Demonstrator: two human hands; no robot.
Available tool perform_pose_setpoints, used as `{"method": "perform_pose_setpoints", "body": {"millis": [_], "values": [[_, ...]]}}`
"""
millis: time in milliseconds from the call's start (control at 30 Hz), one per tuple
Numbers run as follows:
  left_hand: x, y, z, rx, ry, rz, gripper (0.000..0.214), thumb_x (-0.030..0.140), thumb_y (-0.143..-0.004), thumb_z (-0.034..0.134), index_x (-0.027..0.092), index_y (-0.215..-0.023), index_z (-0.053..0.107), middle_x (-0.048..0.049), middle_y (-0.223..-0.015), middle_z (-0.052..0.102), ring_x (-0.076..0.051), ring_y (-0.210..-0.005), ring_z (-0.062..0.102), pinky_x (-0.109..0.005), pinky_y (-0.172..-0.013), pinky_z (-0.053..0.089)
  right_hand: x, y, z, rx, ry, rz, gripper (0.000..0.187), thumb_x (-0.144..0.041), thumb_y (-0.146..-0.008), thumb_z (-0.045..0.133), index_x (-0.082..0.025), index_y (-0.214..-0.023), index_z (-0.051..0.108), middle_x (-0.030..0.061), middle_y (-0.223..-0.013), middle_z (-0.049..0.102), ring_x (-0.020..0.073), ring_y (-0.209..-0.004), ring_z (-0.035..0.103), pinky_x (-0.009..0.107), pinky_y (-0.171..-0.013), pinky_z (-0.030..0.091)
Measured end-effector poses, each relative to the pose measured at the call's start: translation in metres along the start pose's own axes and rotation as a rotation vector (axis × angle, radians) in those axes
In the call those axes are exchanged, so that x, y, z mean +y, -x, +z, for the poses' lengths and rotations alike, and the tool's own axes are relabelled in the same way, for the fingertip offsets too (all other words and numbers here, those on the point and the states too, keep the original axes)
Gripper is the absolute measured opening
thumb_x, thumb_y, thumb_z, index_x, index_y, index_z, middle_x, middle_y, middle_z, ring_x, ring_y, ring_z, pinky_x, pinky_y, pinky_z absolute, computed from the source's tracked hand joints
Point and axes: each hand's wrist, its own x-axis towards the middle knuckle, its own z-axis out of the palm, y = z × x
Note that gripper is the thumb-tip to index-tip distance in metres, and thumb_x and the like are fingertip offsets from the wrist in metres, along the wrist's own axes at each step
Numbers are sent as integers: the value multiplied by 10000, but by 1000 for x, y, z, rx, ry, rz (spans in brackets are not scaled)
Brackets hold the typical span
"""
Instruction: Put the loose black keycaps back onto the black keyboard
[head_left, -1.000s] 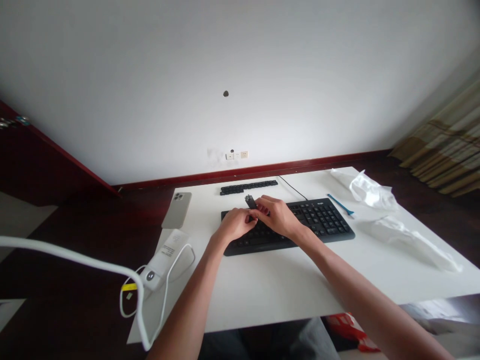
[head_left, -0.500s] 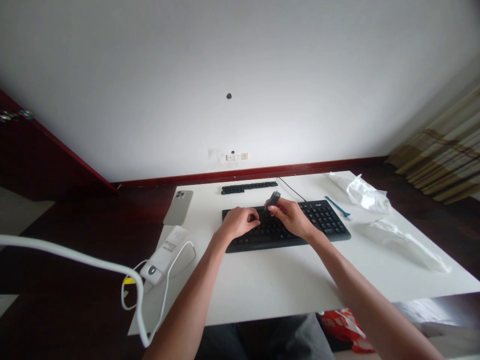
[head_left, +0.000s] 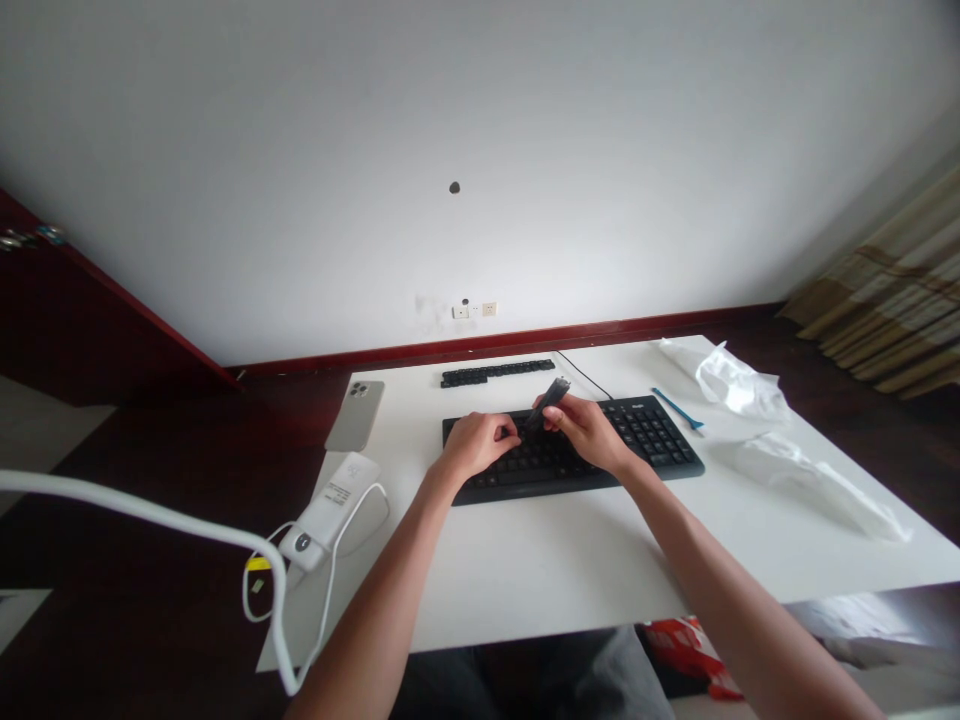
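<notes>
A black keyboard (head_left: 645,445) lies across the middle of the white table (head_left: 555,570). My left hand (head_left: 476,445) rests curled on the keyboard's left half, fingers bent down onto the keys. My right hand (head_left: 589,430) hovers over the keyboard's middle, pinched round a short dark tool (head_left: 549,400) that slants down-left, its lower tip among the keys near my left fingers. A row of loose black keycaps (head_left: 496,373) lies behind the keyboard, near the table's far edge.
A phone (head_left: 355,414) lies face down at the far left. A white power bank (head_left: 330,510) with a white cable sits at the left edge. A blue brush (head_left: 679,409) and crumpled white plastic bags (head_left: 739,385) lie at the right.
The tool in my right hand has swung from leaning up-left to leaning up-right, its tip now down at the keys. My right hand shifted right; my left hand stayed on the keyboard.
</notes>
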Motion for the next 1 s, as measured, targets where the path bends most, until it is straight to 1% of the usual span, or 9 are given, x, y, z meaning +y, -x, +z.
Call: {"method": "perform_pose_setpoints", "body": {"millis": [133, 233, 333, 400, 600, 700, 833, 1000], "values": [[1, 1, -1, -7, 9, -2, 143, 392, -901, 715, 266, -924, 780, 22, -711, 674, -153, -653, 592, -264, -617, 344, 2, 1, -2, -8, -12, 5, 460, -601, -996, 523, -176, -1079, 678, 47, -799, 663, 215, -752, 642, 327, -730, 519], [0, 2, -2, 4, 31, 10, 143, 376, -895, 722, 284, -981, 789, 29, -716, 677, -151, -663, 600, -262, -630, 365, 4, 1, -3, -5, -29, 1, 453, -598, -1001, 516, -181, -1079, 674, 48, -799, 661, 214, -751, 637, 331, -734, 522], [0, 1, 1, 5, 82, 14, 207, 418, -896, 720, 311, -1053, 802, 25, -755, 709, -155, -695, 625, -261, -676, 406, 9, 2, -3, 11, -46, 18, 443, -589, -1004, 519, -180, -1073, 675, 46, -789, 668, 211, -746, 643, 329, -731, 524], [3, 1, 4, 4, 110, 5, 214, 442, -898, 712, 323, -1045, 811, 23, -785, 731, -159, -714, 641, -264, -698, 423, 12, 3, -2, 9, -61, 34, 437, -584, -1001, 531, -179, -1070, 681, 47, -790, 680, 214, -749, 653, 330, -735, 528], [11, 1, 9, 5, 100, -15, 144, 328, -881, 699, 298, -977, 802, 33, -765, 728, -159, -692, 643, -267, -672, 409, 12, 5, 1, 17, -77, 37, 409, -559, -992, 566, -183, -1080, 700, 56, -842, 701, 218, -772, 664, 333, -748, 530], [9, 2, 7, -8, 127, 14, 146, 318, -872, 704, 289, -986, 790, 40, -758, 712, -148, -682, 628, -264, -666, 404, 12, 5, 1, 61, -80, 54, 409, -556, -983, 586, -179, -1088, 706, 53, -831, 699, 219, -771, 666, 333, -749, 528], [5, 1, 5, -9, 165, 41, 215, 295, -860, 704, 281, -1064, 768, 48, -753, 686, -134, -655, 591, -262, -658, 397, 14, 4, -1, 162, -124, 81, 441, -578, -965, 603, -174, -1100, 714, 57, -849, 708, 211, -757, 662, 329, -732, 533], [3, 0, 6, -11, 173, 51, 189, 288, -861, 701, 268, -1036, 769, 43, -739, 675, -136, -648, 575, -270, -665, 399, 14, 2, -2, 296, -137, 91, 428, -586, -953, 616, -181, -1002, 743, 19, -706, 635, 170, -666, 596, 285, -640, 482]]}}
